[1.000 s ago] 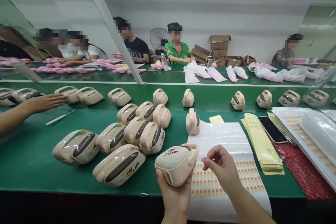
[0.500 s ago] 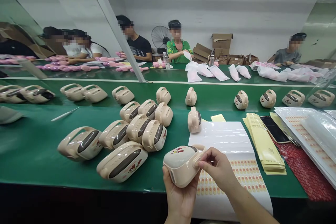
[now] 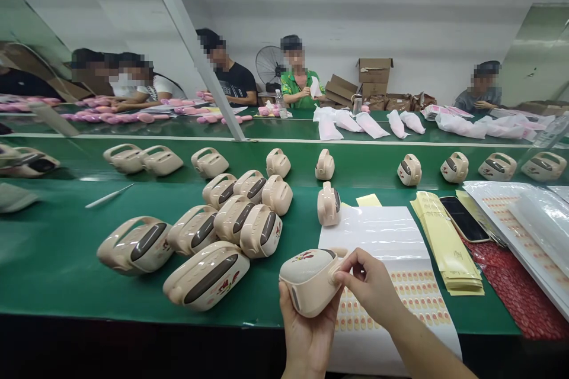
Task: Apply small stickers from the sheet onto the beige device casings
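My left hand (image 3: 306,328) cups a cream portable speaker (image 3: 306,287) from below, fingers wrapped around it. The speaker is tilted, its pale front with a red printed design facing up and its carry handle toward the right. My right hand (image 3: 371,284) is pinched, thumb and forefinger touching the handle's round end; anything between the fingertips is too small to make out. Beneath the hands lies a white sheet (image 3: 377,237) with rows of small orange-and-yellow stickers (image 3: 413,303). To the left stand several similar speakers (image 3: 208,278) in a cluster.
More speakers (image 3: 208,163) line the green strip behind. On the right are yellow sticker strips (image 3: 444,249), a phone (image 3: 464,219), red bubble wrap (image 3: 511,287) and plastic-covered sheets (image 3: 524,219). A white pen-like tool (image 3: 109,196) lies left. Several people work across the table (image 3: 66,272).
The held speaker has shifted very slightly right, with the right hand still at its handle end. On the far left, a speaker in the back row has moved left. Across the table, a co-worker raises a white bag.
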Demonstrator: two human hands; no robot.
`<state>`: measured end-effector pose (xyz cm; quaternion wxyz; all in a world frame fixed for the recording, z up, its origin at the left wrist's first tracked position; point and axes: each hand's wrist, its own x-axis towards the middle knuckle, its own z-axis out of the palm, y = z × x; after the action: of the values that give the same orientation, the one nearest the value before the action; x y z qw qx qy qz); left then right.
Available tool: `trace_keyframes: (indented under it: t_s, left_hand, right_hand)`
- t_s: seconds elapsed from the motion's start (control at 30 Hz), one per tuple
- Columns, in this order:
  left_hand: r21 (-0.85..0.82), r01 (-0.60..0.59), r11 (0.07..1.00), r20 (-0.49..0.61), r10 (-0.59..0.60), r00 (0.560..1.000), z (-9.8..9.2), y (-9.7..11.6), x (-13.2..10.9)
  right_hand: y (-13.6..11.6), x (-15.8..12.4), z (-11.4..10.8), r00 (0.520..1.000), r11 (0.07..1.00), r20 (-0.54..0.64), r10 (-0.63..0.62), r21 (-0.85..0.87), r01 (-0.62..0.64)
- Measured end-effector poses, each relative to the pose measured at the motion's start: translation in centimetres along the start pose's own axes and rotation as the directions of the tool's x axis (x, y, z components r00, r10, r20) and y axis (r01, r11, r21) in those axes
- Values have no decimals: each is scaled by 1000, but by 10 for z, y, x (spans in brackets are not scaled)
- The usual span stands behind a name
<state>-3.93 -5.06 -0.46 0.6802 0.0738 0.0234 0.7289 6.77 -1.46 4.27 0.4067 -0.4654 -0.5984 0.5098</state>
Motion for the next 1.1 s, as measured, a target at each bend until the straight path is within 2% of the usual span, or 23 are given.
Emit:
trace_keyframes:
  t_s: [0.1, 0.17, 0.27, 0.4, 0.53, 0.6, 0.87, 1.1]
  left_hand:
    - [11, 28, 1000, 11, -28, 1000, 0, 0, 1]
    - [-2, 78, 997, 27, -78, 997, -3, 1, 2]
    - [-41, 150, 988, 42, -149, 988, -11, 3, 3]
    - [-80, 227, 971, 16, -227, 974, -17, 3, 0]
    - [-114, 205, 972, -98, -216, 971, -14, 2, -4]
    - [-128, 207, 970, -119, -222, 968, -13, 2, -5]
    - [-95, 278, 956, 97, -269, 958, -22, 0, -2]
    - [-37, 209, 977, 68, -206, 976, -12, -2, 0]
  right_hand:
    - [9, -1, -1, 978, 975, -26, -207, -87, 204]
    - [16, -1, -3, 927, 916, -46, -373, -179, 360]
    - [24, 0, -4, 876, 855, -61, -478, -260, 449]
    - [27, 2, -2, 885, 874, -46, -464, -189, 449]
    - [25, 3, 4, 903, 892, 5, -429, -157, 424]
    - [24, 4, 7, 908, 894, 11, -418, -171, 413]
    - [26, 7, 9, 944, 946, -78, -320, -78, 314]
    - [27, 3, 12, 954, 959, -111, -278, 23, 283]
